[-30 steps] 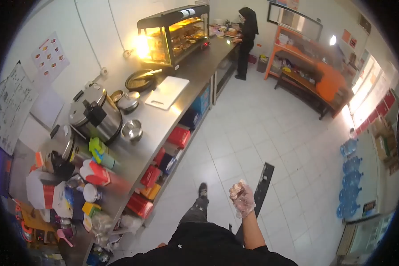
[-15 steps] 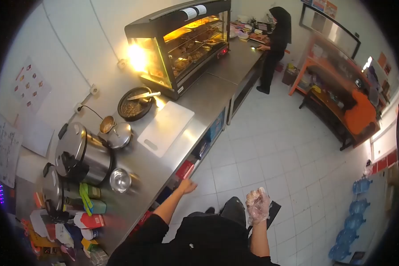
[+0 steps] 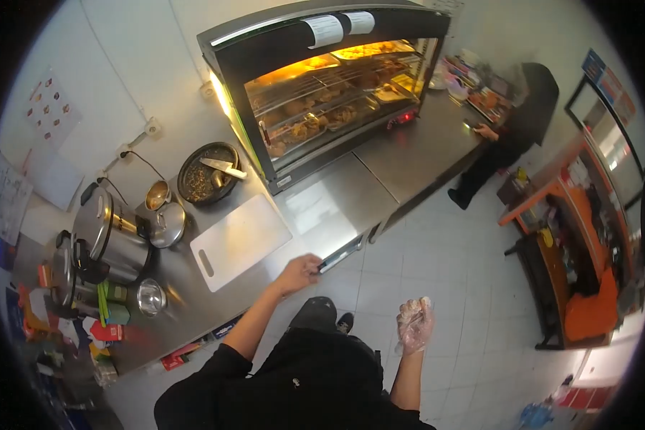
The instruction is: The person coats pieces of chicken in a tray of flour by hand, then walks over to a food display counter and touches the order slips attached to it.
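Observation:
My left hand (image 3: 299, 276) is bare and loosely bent, with nothing visible in it. It hovers at the front edge of the steel counter (image 3: 304, 247), near the white cutting board (image 3: 242, 242). A clear plastic glove covers my right hand (image 3: 414, 324), which is curled into a fist over the floor, away from the counter; nothing shows in it. Behind the board, a knife (image 3: 222, 168) lies across a dark stone mortar (image 3: 193, 185). A heated glass display cabinet (image 3: 294, 172) with trays of food stands on the counter ahead.
Steel pots (image 3: 115, 240), a lid (image 3: 168, 226) and a metal bowl (image 3: 151, 297) are on the counter's left. A person in black (image 3: 519, 136) stands at its far end. An orange shelf unit (image 3: 588, 193) and a bench (image 3: 537, 287) are on the right.
The view has turned and come closer to the display cabinet. My left hand has risen along the counter edge. My gloved right hand stays closed.

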Demonstrator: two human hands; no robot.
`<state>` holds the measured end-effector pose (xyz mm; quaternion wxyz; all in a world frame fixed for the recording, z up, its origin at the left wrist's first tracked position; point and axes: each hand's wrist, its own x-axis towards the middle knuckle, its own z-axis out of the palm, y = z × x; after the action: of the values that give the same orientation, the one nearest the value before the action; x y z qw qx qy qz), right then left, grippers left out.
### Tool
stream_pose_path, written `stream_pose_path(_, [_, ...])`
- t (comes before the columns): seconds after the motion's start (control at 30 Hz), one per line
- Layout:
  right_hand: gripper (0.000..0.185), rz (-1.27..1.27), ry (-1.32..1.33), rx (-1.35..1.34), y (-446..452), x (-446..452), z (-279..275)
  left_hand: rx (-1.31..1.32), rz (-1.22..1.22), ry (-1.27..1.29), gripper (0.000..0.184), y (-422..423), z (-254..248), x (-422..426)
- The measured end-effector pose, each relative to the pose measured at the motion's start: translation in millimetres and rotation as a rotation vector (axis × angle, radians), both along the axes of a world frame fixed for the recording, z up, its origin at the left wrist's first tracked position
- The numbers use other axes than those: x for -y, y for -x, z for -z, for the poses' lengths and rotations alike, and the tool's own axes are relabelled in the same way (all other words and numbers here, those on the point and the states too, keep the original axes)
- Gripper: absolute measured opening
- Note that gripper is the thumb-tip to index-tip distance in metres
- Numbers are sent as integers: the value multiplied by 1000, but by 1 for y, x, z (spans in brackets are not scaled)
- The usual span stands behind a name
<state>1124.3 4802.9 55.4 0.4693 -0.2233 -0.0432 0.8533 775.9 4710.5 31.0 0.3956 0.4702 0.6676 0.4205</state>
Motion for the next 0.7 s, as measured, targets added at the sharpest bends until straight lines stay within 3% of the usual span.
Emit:
stream_pose_path(0.1, [25, -68, -58, 24, 23, -72, -24, -69, -63, -70, 31, 38, -77, -76])
stream_pose_path(0.2, [26, -90, -100, 67, 52, -132, -34, -260, -216, -414, 30, 80, -145, -151])
stream_pose_path(0.3, [24, -186, -236, -11, 76, -181, -31, -289, -364, -609, 36, 109, -220, -212])
stream_pose_path(0.4, [22, -179, -161, 39, 104, -213, -38, -255, -508, -634, 39, 134, -271, -260])
stream_pose_path(0.47, [20, -223, -149, -3, 118, -231, -43, -527, -595, -666, 45, 145, -292, -279])
stream_pose_path(0.7, [17, -372, -112, 17, 161, -291, -34, -677, -730, -692, 30, 167, -306, -313])
